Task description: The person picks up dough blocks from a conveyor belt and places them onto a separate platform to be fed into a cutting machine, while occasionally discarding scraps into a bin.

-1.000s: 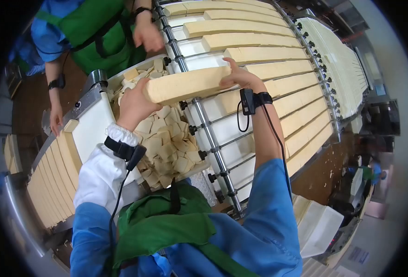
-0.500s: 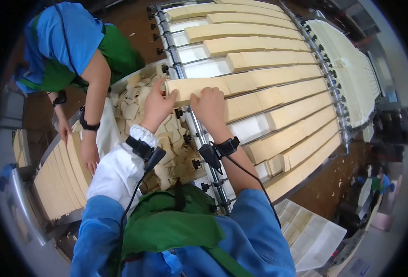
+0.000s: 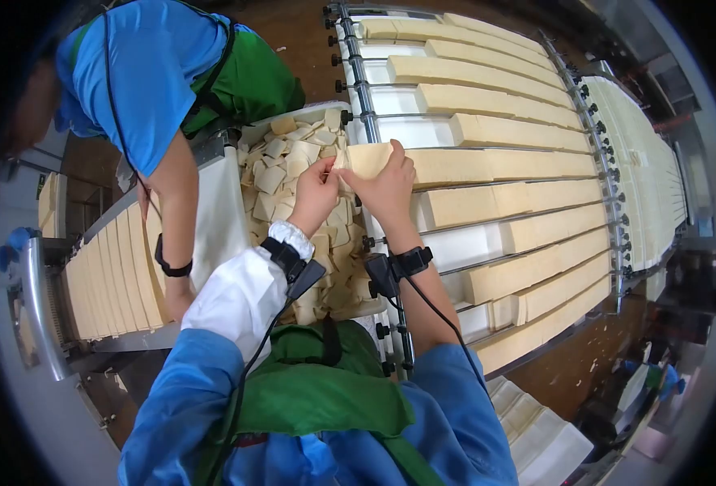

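My left hand (image 3: pixel 316 198) is above the bin's near-right part, its thumb and fingertips pinched on the left end of a short stack of thin cream-coloured sheets (image 3: pixel 369 157). Around the same stack, my right hand (image 3: pixel 386 190) has its thumb on the near left side and its fingers over the right end. This stack lies at the left end of one long row (image 3: pixel 455 168) on the white conveyor. Below my left hand, a bin holds many loose cream-coloured scraps (image 3: pixel 281 166).
Several parallel rows of stacked sheets cross the conveyor (image 3: pixel 471 236), separated by thin rods. A metal rail with black knobs (image 3: pixel 366 105) edges it. At left, a co-worker's arm (image 3: pixel 177 211) reaches over upright stacked sheets (image 3: pixel 115 279). White trays (image 3: pixel 536 429) stand lower right.
The view has shifted, so the conveyor sits further right. My right hand has opened out around the stack's end, and my left fingers have drawn together at its left edge. The co-worker leans in closer.
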Tool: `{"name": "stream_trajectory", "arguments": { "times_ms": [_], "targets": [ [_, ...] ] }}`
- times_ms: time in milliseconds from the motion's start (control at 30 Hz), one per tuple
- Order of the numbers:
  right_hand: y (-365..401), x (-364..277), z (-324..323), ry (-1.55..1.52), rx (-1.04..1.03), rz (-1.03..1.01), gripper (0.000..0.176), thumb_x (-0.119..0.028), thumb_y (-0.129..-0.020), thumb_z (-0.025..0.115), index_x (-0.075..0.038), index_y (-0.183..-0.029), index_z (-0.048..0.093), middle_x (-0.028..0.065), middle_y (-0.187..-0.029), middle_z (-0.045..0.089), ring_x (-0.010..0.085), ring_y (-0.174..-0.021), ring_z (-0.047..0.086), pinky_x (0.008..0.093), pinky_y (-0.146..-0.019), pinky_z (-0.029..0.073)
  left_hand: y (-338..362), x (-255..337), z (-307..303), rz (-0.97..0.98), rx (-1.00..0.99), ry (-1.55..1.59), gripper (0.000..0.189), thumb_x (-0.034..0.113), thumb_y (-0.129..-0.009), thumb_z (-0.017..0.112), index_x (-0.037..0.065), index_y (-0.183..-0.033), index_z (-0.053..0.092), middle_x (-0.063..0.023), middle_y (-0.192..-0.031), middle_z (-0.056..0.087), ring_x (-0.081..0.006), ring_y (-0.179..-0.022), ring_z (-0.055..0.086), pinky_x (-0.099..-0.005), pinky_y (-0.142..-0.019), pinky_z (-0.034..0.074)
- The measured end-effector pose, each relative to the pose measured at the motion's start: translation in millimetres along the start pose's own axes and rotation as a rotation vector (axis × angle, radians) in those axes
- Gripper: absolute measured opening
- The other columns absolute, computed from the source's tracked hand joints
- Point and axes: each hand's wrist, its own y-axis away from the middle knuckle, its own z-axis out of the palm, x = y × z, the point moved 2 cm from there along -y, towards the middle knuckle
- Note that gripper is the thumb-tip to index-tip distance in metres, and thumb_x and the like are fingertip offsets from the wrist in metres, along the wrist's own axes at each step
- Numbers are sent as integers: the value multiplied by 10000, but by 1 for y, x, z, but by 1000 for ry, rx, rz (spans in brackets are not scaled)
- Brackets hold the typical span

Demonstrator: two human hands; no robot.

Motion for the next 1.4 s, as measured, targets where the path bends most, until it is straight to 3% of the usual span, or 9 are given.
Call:
{"name": "stream_trajectory", "arguments": {
  "times_ms": [200, 267, 300, 600, 700, 900, 1033, 1167, 1400],
  "targets": [
    [42, -32, -90, -330, -30, 93, 915, -265, -724, 850, 2, -1454, 366, 239, -1272, 535, 367, -1222, 542, 466, -1028, 456, 58, 46, -44, 209, 14, -11, 302, 81, -1012, 591, -60, -1279, 614, -46, -995, 706, -81, -830, 626, -235, -724, 515],
    [73, -46, -135, -499, -47, 149, 902, -196, -729, 844, -8, -1462, 353, 212, -1280, 537, 325, -1210, 564, 436, -1018, 472, 72, 54, -65, 255, 33, 108, 398, 109, -1004, 618, -29, -1371, 552, -102, -1233, 667, -153, -1077, 631, -284, -932, 510],
    [86, -48, -152, -692, -77, 173, 895, -127, -733, 837, -18, -1470, 340, 185, -1287, 539, 282, -1197, 587, 406, -1008, 488, 70, 30, -85, 316, 133, -207, 471, 149, -987, 653, -7, -1411, 519, -141, -1345, 607, -214, -1207, 582, -329, -1006, 486],
    [210, 67, -176, -561, 124, 399, 888, -32, -733, 794, -35, -1480, 315, 129, -1223, 565, 242, -1128, 615, 363, -984, 508, 142, -7, -146, 251, -104, -490, 455, 80, -914, 693, 44, -1344, 551, -99, -1320, 543, -231, -1263, 539, -358, -968, 522],
    [219, 101, -158, -471, 163, 452, 894, -63, -714, 793, -17, -1480, 337, 156, -1264, 556, 273, -1180, 588, 386, -1016, 490, 163, -5, -150, 258, -117, -412, 384, 48, -856, 709, 41, -1228, 614, -130, -1248, 549, -259, -1125, 584, -333, -863, 546],
    [226, 134, -142, 214, 85, 148, 937, -240, -636, 821, 68, -1427, 424, 281, -1364, 510, 446, -1282, 466, 488, -1125, 374, 184, 12, -152, 305, -176, -425, 359, 20, -800, 683, 28, -1156, 632, -156, -1100, 574, -273, -975, 604, -349, -796, 563],
    [209, 68, -144, 579, -106, 214, 1016, -275, -651, 811, 110, -1471, 351, 315, -1500, 391, 485, -1408, 332, 587, -1197, 219, 194, 16, -161, 377, -121, -495, 340, 74, -787, 691, 52, -1125, 656, -155, -1009, 561, -279, -873, 587, -386, -782, 525],
    [212, 98, -124, 688, -104, 273, 1147, -388, -732, 836, 85, -1561, 201, 303, -1630, 200, 470, -1526, 149, 593, -1232, 128, 201, 23, -171, 346, -97, -539, 341, 109, -804, 744, 60, -1134, 672, -155, -1082, 573, -290, -962, 594, -359, -775, 557],
    [200, 120, -130, 810, -92, 417, 1209, -446, -726, 854, 61, -1577, 162, 270, -1643, 195, 439, -1530, 163, 586, -1231, 155, 208, 21, -191, 255, -53, -499, 312, 125, -816, 744, 66, -1120, 701, -144, -1061, 571, -264, -942, 613, -352, -788, 566]
  ]
}}
